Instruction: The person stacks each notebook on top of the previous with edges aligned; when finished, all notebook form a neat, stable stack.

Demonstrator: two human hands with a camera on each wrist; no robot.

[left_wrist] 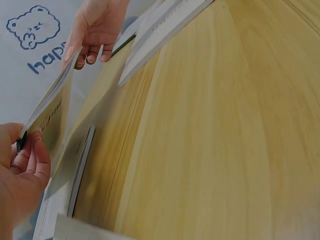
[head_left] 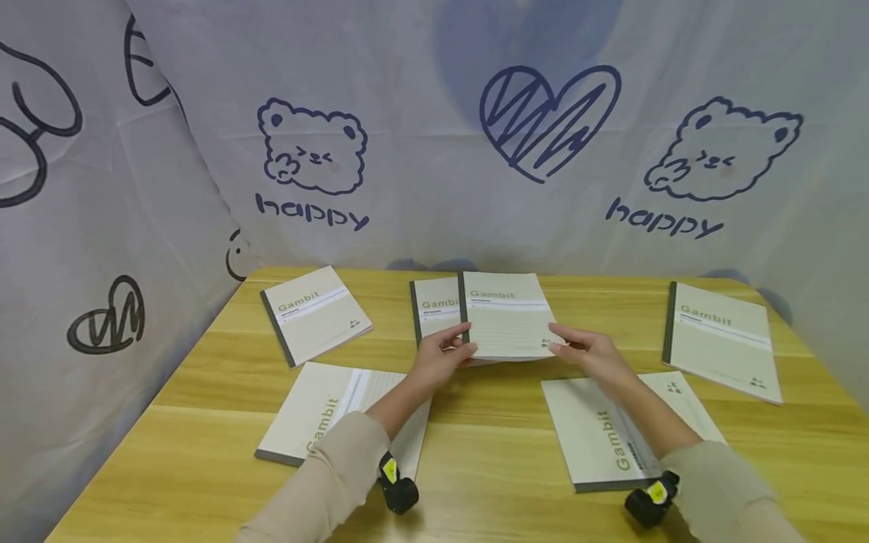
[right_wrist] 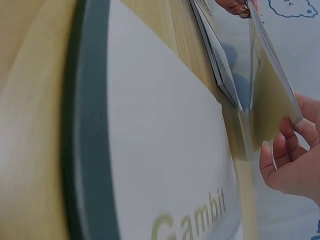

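A pale green "Gambit" notebook [head_left: 508, 317] with a dark spine is held between both hands at the table's middle, raised a little. My left hand [head_left: 467, 339] pinches its near left corner and my right hand [head_left: 555, 339] grips its near right corner. Another notebook [head_left: 434, 308] lies partly under it on the table. In the left wrist view my left hand [left_wrist: 25, 142] pinches the held notebook [left_wrist: 50, 110] by its edge. The right wrist view shows my right hand [right_wrist: 287, 132] curled round the held notebook's [right_wrist: 270, 85] corner, above the lying notebook [right_wrist: 220, 65].
More Gambit notebooks lie on the wooden table [head_left: 489, 467]: far left [head_left: 315, 313], near left [head_left: 339, 415], near right [head_left: 611, 434] and far right [head_left: 723, 339]. A printed cloth backdrop [head_left: 434, 151] hangs behind and to the left.
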